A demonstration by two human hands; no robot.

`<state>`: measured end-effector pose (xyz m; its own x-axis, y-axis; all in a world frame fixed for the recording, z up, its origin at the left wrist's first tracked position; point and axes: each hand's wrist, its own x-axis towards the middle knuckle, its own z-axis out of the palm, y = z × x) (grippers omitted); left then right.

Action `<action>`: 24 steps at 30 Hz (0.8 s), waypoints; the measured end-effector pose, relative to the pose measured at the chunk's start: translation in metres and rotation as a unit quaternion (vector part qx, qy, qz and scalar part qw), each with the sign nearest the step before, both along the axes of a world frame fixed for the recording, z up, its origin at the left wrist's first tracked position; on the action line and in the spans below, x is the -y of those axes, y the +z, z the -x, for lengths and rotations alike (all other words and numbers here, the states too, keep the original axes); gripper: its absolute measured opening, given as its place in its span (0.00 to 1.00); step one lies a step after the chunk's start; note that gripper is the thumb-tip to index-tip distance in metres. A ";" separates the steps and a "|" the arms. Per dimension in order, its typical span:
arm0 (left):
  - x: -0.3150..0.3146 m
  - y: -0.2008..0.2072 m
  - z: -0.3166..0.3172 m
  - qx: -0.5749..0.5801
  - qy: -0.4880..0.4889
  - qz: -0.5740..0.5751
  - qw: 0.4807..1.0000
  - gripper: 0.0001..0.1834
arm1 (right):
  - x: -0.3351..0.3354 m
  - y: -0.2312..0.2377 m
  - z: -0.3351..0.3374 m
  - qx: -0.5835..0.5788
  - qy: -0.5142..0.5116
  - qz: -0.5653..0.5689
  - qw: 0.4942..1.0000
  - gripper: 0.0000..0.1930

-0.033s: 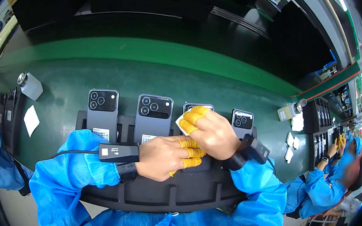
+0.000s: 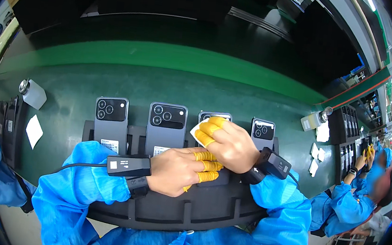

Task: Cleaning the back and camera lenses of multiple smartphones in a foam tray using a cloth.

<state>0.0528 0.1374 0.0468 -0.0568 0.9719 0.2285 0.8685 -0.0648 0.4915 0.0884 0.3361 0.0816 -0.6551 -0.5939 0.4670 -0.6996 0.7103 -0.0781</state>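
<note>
Four fingers' worth of detail shows in yellow finger covers on both hands. My right hand (image 2: pixel 229 143) is closed on a folded white wipe (image 2: pixel 195 131) and presses it against the upper back of the third smartphone (image 2: pixel 215 116), partly covering its camera area. Below it, my left hand (image 2: pixel 182 168) lies with outstretched fingers across the same phone's lower back, its thumb tucked lower down. This grey-blue phone rests face down in a black slotted tray (image 2: pixel 163 211). Beside it lie other face-down smartphones: two at left (image 2: pixel 110 128) (image 2: pixel 165 131) and one at right (image 2: pixel 263 132).
On the green table (image 2: pixel 67 75), a metal-topped bottle (image 2: pixel 34 94) and a white sheet (image 2: pixel 34 132) lie left. Another bottle (image 2: pixel 314 121) and white wipes (image 2: pixel 315 153) lie right. Co-workers' blue sleeves (image 2: pixel 347 205) flank both sides, near black phone trays (image 2: pixel 345 155).
My right hand and its wrist device have turned slightly, with the wipe still held on the phone. My left hand stays in place.
</note>
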 end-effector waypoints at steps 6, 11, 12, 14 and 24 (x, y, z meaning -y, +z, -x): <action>0.000 -0.003 0.002 -0.020 -0.014 -0.061 0.998 0.29 | -0.039 0.019 -0.027 0.021 -0.096 -0.095 0.991 0.11; 0.003 0.001 0.000 -0.026 -0.008 -0.024 0.999 0.30 | -0.032 0.026 -0.026 0.010 -0.121 -0.044 0.992 0.13; 0.001 -0.001 0.002 -0.026 -0.013 -0.026 0.999 0.30 | -0.026 0.024 -0.023 -0.004 -0.097 -0.034 0.995 0.14; -0.002 -0.001 0.004 -0.005 -0.020 -0.035 0.999 0.31 | -0.013 0.012 -0.014 -0.014 -0.055 0.005 0.998 0.15; 0.002 0.002 0.003 -0.018 -0.016 -0.025 0.999 0.30 | -0.050 0.019 -0.029 0.016 -0.155 -0.101 0.983 0.10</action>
